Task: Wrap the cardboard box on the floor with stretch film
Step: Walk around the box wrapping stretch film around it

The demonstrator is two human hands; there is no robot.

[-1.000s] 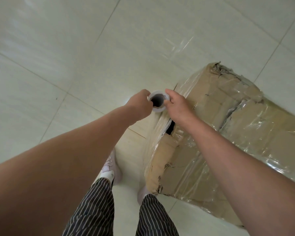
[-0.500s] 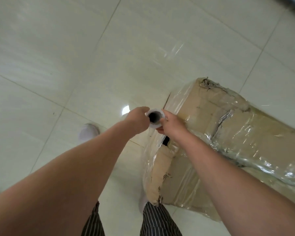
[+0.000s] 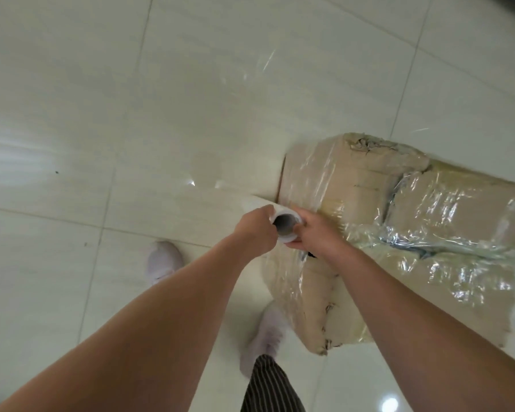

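Seen from the head, the box lies on the floor, over on the right. Shiny film covers its brown sides, and its corners look torn. Both arms reach out in front. The left hand and the right hand hold the roll between them, one on each side. Each grip is clamped on it. The dark hole of the roll faces the camera. The roll is just beside the near left corner of the box. A white shoe stands on the floor to the left, and a striped trouser leg shows below
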